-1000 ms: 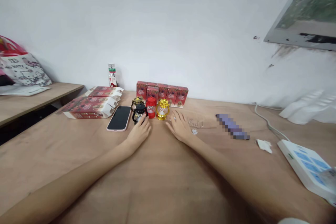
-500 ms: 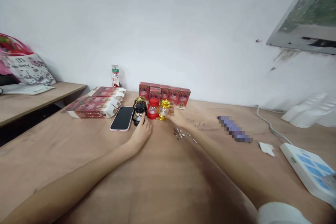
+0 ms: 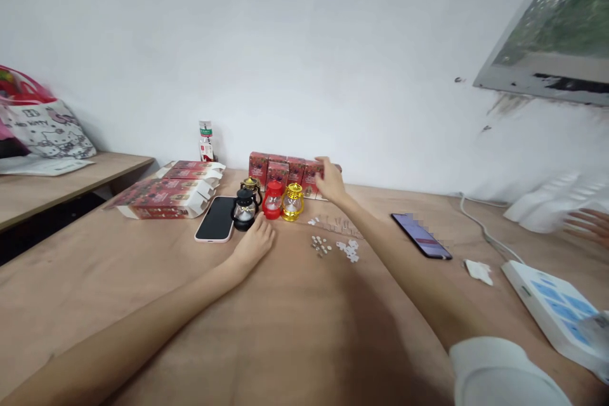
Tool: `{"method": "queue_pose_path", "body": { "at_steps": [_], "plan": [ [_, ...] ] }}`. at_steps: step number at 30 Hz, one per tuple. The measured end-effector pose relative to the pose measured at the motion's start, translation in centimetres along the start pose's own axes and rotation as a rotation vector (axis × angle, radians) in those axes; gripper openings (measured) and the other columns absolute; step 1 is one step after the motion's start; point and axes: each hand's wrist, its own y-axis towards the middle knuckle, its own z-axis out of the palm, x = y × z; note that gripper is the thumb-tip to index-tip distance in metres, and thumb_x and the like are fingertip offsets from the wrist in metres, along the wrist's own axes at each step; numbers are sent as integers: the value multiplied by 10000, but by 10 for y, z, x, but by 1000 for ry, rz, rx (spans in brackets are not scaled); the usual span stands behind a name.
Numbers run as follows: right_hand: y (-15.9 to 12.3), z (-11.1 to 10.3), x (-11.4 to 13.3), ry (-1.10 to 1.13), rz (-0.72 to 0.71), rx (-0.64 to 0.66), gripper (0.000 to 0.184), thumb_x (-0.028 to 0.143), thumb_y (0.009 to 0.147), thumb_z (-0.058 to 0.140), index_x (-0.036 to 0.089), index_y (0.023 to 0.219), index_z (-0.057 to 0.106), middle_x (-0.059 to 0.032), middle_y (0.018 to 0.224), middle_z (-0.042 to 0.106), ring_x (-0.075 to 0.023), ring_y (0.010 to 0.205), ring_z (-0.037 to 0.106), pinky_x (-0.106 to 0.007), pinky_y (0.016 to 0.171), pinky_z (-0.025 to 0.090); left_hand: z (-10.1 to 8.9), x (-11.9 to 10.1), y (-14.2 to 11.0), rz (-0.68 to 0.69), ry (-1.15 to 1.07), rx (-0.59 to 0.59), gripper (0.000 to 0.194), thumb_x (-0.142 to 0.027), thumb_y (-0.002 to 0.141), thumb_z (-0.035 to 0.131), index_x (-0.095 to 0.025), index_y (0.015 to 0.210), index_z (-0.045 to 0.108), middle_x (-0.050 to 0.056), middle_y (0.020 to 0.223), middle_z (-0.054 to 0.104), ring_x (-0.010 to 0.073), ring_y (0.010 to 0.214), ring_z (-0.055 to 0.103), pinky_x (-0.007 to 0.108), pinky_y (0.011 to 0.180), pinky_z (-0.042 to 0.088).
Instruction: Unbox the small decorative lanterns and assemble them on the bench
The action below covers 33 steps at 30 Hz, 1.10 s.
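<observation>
My left hand (image 3: 255, 242) rests on the table with its fingers curled together and nothing visible in them. Just beyond its fingertips stands a small black lantern (image 3: 245, 210). A bronze-coloured lantern (image 3: 252, 186) is partly hidden behind that one. A red lantern (image 3: 273, 200) and a gold lantern (image 3: 292, 203) stand upright to the right. My right hand (image 3: 332, 181), fingers apart, is raised in front of the right end of a row of small red boxes (image 3: 295, 169). It covers part of the row; whether it touches a box I cannot tell.
Flattened red cartons (image 3: 166, 193) and a phone (image 3: 215, 219) lie left. Small white parts (image 3: 349, 248) and discs (image 3: 320, 245) are scattered mid-table. Rightward are another phone (image 3: 421, 236), a power strip (image 3: 552, 311), a cable (image 3: 480, 222) and another person's hand (image 3: 590, 225).
My right hand has left the gold lantern and moved up and right to the boxes. My left hand has drawn back slightly from the black lantern. Another person's hand has appeared at right.
</observation>
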Motion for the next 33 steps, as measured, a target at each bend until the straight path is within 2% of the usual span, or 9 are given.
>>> {"method": "queue_pose_path", "body": {
  "at_steps": [3, 6, 8, 16, 21, 24, 27, 30, 33],
  "plan": [
    [19, 14, 31, -12, -152, 108, 406, 136, 779, 457, 190, 1179, 507, -72, 1240, 562, -230, 1170, 466, -419, 1024, 344, -4, -4, -3, 85, -98, 29, 313, -7, 845, 377, -91, 1027, 617, 158, 1012, 664, 242, 987, 614, 412, 922, 449],
    [36, 28, 55, -146, -243, 274, 340, 265, 821, 504, 172, 1146, 534, -107, 1335, 482, -290, 1262, 369, -497, 1034, 293, -7, -11, -9, 80, -191, 26, 278, -69, 871, 407, -149, 1055, 600, 94, 1059, 655, 203, 1006, 604, 313, 833, 495],
    [45, 32, 62, -205, -237, 357, 258, 297, 828, 516, 157, 1037, 571, -135, 1266, 533, -308, 1213, 419, -506, 1005, 311, -6, -14, -13, 40, -328, -12, 274, -138, 898, 397, -172, 1099, 579, 75, 1157, 617, 193, 1099, 554, 309, 891, 471],
    [48, 24, 34, -157, -113, 390, 288, 298, 778, 606, 152, 997, 489, -88, 959, 650, -200, 820, 599, -328, 737, 464, -9, -13, -15, 124, -537, 146, 533, -427, 927, 307, -143, 1376, 342, 124, 1458, 324, 270, 1361, 254, 459, 1094, 231],
    [41, 9, 21, -112, -93, 367, 385, 308, 780, 606, 165, 1103, 453, -82, 1031, 637, -205, 906, 588, -353, 807, 452, -7, -12, -15, 146, -547, 179, 576, -467, 932, 255, -146, 1410, 274, 122, 1489, 238, 245, 1395, 148, 447, 1120, 146],
    [31, -19, 13, -105, -138, 265, 508, 318, 804, 572, 148, 1245, 385, -143, 1190, 558, -266, 1089, 507, -438, 932, 387, -5, -12, -15, 148, -558, 175, 575, -466, 930, 262, -152, 1411, 272, 118, 1493, 225, 245, 1395, 146, 448, 1122, 140],
    [6, -54, 6, -61, -208, -64, 559, 397, 870, 462, 191, 1360, 288, -148, 1301, 459, -271, 1180, 434, -465, 998, 342, -5, -11, -15, 124, -610, 177, 572, -463, 916, 317, -163, 1402, 296, 111, 1490, 241, 244, 1393, 156, 451, 1126, 135],
    [-39, -70, 9, 58, -70, -410, 529, 445, 930, 290, 223, 1400, 197, -124, 1392, 343, -231, 1263, 363, -437, 1034, 325, -7, -9, -15, 16, -797, 179, 650, -518, 840, 468, -188, 1383, 333, 113, 1479, 278, 263, 1383, 195, 467, 1122, 158],
    [-96, -55, 26, 284, 152, -530, 497, 440, 947, 190, 211, 1389, 198, -130, 1389, 350, -215, 1278, 372, -402, 1016, 361, -7, -9, -14, -76, -1218, 121, 731, -532, 764, 575, -200, 1369, 335, 120, 1458, 328, 251, 1356, 279, 447, 1107, 234]
  ]
}}
